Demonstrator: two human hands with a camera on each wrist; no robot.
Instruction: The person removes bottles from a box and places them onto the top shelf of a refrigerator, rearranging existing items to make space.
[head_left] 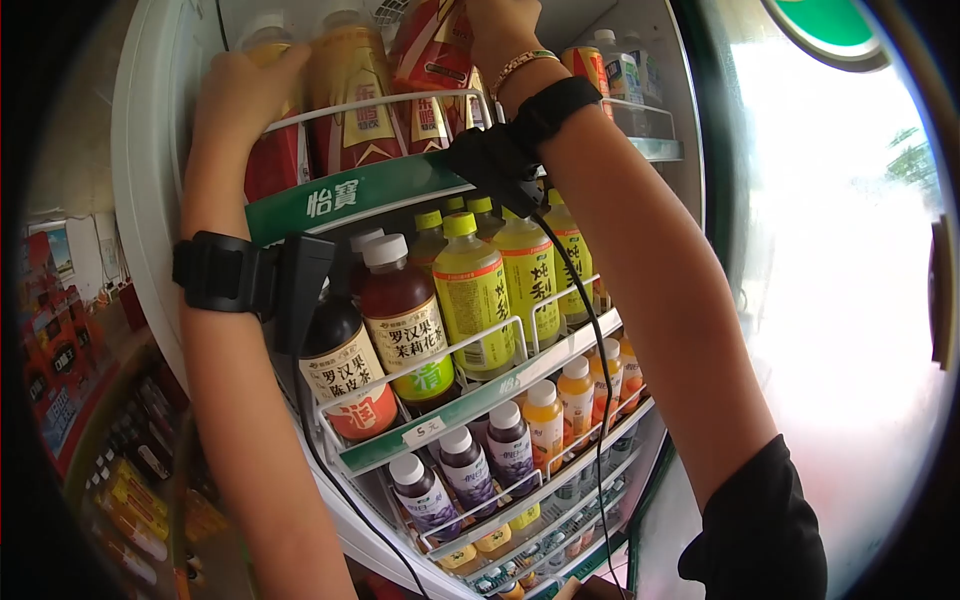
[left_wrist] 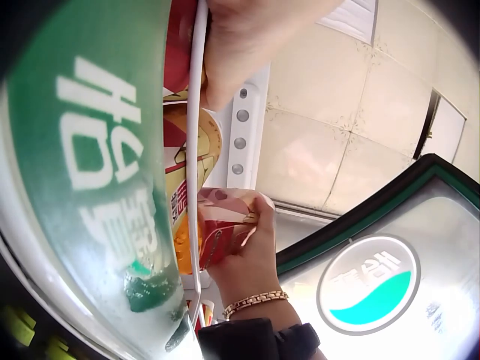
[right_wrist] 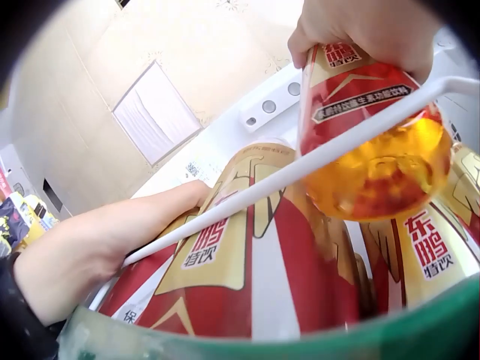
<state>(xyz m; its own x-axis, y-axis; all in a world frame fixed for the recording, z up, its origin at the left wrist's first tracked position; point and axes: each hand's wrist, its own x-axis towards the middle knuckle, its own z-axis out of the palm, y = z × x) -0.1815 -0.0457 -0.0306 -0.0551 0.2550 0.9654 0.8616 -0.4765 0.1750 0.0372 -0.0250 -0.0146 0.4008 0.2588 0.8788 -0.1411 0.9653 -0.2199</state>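
Note:
In the right wrist view my right hand point(right_wrist: 367, 30) grips a red and gold bottle point(right_wrist: 375, 157) with amber liquid, tilted above the top shelf's wire rail. Its base hangs over neighbouring red and gold bottles point(right_wrist: 262, 255). My left hand point(head_left: 240, 95) is at the top shelf's left end, its fingers at the upper part of a bottle point(head_left: 275, 160); in the left wrist view its fingertips are hidden, so its hold cannot be made out. The right hand point(left_wrist: 251, 247) shows beyond the rail in that view, around the bottle point(left_wrist: 225, 217).
A green shelf strip point(head_left: 350, 195) and white wire rail front the top shelf. Dark tea bottles point(head_left: 400, 310) and yellow-capped bottles point(head_left: 475, 300) stand below, with small juice bottles point(head_left: 545, 425) lower down. The fridge's glass door point(head_left: 830, 300) stands open on the right.

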